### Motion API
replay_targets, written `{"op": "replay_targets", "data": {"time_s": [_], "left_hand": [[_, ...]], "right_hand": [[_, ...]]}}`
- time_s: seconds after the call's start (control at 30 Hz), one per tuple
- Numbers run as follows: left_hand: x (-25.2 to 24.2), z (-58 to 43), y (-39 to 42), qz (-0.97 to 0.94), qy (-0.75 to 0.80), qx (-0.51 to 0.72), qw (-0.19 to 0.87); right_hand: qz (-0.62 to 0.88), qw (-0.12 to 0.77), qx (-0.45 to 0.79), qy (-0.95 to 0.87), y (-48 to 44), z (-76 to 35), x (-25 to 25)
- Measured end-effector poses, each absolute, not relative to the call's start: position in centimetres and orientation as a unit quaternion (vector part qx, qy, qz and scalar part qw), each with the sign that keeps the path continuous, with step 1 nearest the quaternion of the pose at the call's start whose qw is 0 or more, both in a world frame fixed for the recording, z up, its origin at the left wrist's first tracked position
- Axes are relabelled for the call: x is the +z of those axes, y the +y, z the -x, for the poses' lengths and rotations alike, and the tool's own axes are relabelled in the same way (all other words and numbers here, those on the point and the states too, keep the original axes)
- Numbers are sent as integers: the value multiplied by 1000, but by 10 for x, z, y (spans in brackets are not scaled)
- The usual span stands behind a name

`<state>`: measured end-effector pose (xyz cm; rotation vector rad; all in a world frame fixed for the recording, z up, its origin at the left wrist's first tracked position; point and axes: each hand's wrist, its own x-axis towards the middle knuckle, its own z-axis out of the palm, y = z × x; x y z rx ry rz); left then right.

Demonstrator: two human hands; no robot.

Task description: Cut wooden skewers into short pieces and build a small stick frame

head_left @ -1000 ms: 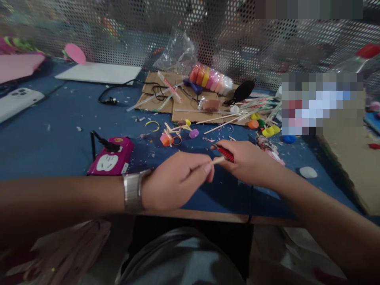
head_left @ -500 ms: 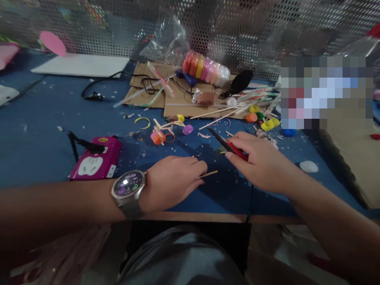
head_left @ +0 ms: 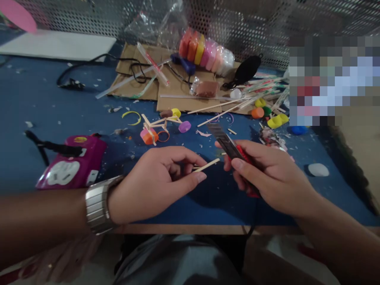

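Observation:
Thumb and fingers of my left hand point(head_left: 157, 182) pinch a thin wooden stick point(head_left: 209, 164), its free end pointing right. A second stick seems to lie in the same grip, partly hidden by the fingers. Wrapped in my right hand point(head_left: 267, 174) is a red and black utility knife point(head_left: 228, 145), its segmented blade out and tilted up to the left. The blade and the stick are apart. Beyond my hands stands a small frame of joined sticks point(head_left: 164, 120) with an orange and pink clay piece point(head_left: 149, 136) at its left end.
A magenta box with a black cord point(head_left: 74, 158) sits left of my left hand. Cardboard sheets point(head_left: 178, 103) at the back carry packed coloured clay point(head_left: 204, 51), straws and a blue-handled tool point(head_left: 184, 63). Small clay lumps point(head_left: 278, 120) and scraps dot the blue table point(head_left: 190, 211).
My left hand has turned so its thumb faces me, showing more of the stick. The knife has rolled in my right hand, baring the blade's flat side. The view has shifted.

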<state>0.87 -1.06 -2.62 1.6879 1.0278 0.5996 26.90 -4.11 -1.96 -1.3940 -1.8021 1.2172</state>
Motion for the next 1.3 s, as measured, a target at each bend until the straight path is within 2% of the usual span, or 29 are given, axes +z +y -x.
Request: {"op": "replay_targets", "data": {"time_s": [0.17,0.3,0.77,1.1,1.3], "left_hand": [[-22,-9,-8,-602,437,262,614],[-19,-8,-8,-555,427,258,666],[-21,-5,-10,-547,399,278,681],[-18,-8,-9,-578,392,278,660],[-16,-5,-10,-573,378,277,672]], "right_hand": [[496,311,538,-606,-53,-271,-25],[478,304,546,-617,-55,-268,-24],[454,268,494,-692,-57,-265,-24],[423,234,371,-793,-55,-263,-21],[404,241,352,-809,-54,-260,-21]]}}
